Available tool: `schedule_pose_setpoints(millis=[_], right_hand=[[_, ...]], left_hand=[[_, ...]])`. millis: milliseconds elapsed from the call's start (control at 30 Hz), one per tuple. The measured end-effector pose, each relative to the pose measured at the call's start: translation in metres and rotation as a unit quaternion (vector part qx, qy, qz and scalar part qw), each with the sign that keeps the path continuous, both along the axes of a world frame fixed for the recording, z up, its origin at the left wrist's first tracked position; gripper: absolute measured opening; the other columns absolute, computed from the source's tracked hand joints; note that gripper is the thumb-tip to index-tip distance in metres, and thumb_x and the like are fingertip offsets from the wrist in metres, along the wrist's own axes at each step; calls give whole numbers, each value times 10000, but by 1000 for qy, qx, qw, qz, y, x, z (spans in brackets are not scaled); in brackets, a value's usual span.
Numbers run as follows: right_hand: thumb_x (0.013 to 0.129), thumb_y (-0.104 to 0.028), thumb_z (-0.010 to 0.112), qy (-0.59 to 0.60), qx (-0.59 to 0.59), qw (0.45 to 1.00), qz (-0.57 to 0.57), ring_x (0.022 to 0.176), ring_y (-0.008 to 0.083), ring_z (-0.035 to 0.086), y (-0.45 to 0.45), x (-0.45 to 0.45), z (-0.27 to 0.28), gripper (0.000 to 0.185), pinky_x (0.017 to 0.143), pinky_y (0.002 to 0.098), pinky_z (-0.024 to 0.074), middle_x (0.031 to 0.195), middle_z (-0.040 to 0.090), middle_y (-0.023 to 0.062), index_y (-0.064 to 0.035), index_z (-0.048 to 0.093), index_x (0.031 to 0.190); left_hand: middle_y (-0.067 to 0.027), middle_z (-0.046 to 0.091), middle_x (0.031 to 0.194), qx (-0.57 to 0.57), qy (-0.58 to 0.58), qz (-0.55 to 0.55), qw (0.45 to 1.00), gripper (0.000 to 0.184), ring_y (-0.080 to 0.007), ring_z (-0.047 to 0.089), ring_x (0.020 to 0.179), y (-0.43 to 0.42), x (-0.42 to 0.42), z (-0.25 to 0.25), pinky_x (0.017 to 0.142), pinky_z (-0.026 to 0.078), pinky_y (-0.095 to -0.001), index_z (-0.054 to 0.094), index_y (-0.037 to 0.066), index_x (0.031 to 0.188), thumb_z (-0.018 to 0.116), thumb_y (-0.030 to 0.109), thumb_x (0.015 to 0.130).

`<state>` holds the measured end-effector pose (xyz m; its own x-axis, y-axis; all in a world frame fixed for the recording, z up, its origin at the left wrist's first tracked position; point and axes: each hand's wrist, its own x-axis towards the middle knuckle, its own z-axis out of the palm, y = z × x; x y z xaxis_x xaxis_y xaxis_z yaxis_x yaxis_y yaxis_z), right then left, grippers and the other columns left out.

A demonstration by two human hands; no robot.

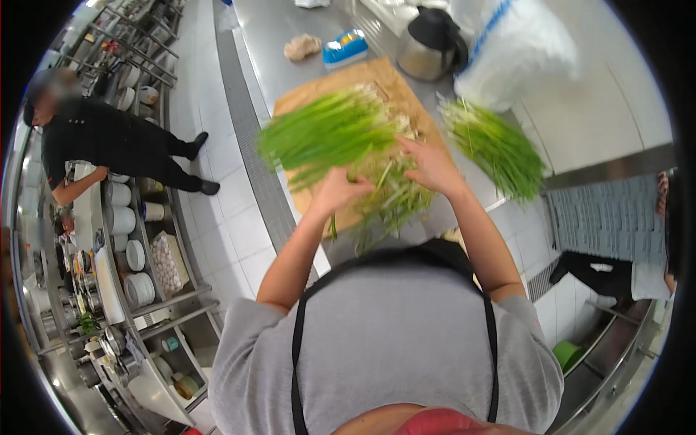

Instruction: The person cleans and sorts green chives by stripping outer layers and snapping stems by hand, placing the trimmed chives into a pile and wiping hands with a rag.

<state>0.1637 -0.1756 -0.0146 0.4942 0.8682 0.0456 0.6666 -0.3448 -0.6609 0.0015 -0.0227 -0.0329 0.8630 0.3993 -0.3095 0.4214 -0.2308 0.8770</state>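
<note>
The bunch of green stalks [326, 130] is lying on the wooden board [380, 72], likely feeling light, damp and limp-tipped, bruising if squeezed; its firmer pale ends are probably offering the best hold. The left hand [339, 191] is curling at its lower edge, any grip impossible to tell. The right hand [429, 165] is spreading thumb and finger over flat, ribbony loose strips [391, 192].

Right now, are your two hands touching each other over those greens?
Apart. The head view shows a gap between the left hand and the right hand, with loose green stalks visible between them.
</note>
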Motion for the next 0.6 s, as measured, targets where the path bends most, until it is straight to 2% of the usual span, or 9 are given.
schedule_pose_setpoints(millis=[67,100,200,300,400,467,500,600], right_hand=[[658,-179,642,-5,27,1000,-10,885,298,538,24,17,19,448,774,365,428,924,583,134,-37,533,1068],[703,-161,625,-47,59,997,9,756,262,568,46,29,22,389,681,335,452,943,575,120,-64,544,1071],[739,-128,580,-209,208,949,109,839,270,551,146,58,37,311,735,344,439,961,565,122,-57,553,1040],[772,-107,509,-237,134,955,118,943,302,505,264,89,26,278,803,376,419,1053,508,134,-82,542,1047],[779,-135,480,-302,50,946,102,1004,320,466,340,114,-3,318,825,398,418,1139,440,128,-135,510,1096],[780,-127,464,-317,3,945,81,1026,330,456,370,118,-15,338,829,403,423,1195,392,126,-144,487,1117],[779,-126,455,-374,17,926,34,1047,319,451,372,109,-25,280,812,401,435,1158,450,119,-131,554,1040],[777,-123,450,-291,-72,946,119,961,314,515,382,104,-36,230,784,409,451,1043,547,115,-120,620,931]], left_hand=[[9,558,606,-32,4,-2,999,164,-67,477,561,-2,-1,18,522,388,-237,626,16,692,682,168,667],[14,555,605,-28,9,12,999,160,-64,473,558,0,-3,12,519,386,-234,621,18,686,678,167,670],[26,540,598,-47,-3,48,998,145,-53,459,552,3,-12,14,508,377,-229,601,25,666,663,153,690],[34,524,587,-127,-80,105,983,137,-45,448,549,1,-33,29,507,368,-221,587,29,656,656,137,705],[26,528,591,-106,-35,155,982,130,-47,453,553,9,-61,52,517,361,-210,584,25,658,654,120,711],[18,533,600,-146,-40,199,968,129,-53,466,571,15,-81,60,526,375,-214,591,11,680,655,119,715],[14,535,604,-168,-43,220,960,131,-56,472,580,22,-88,59,531,382,-216,595,5,691,655,118,717],[8,552,618,-200,-80,268,939,115,-51,477,582,37,-102,46,530,382,-211,606,-4,699,648,99,727]])
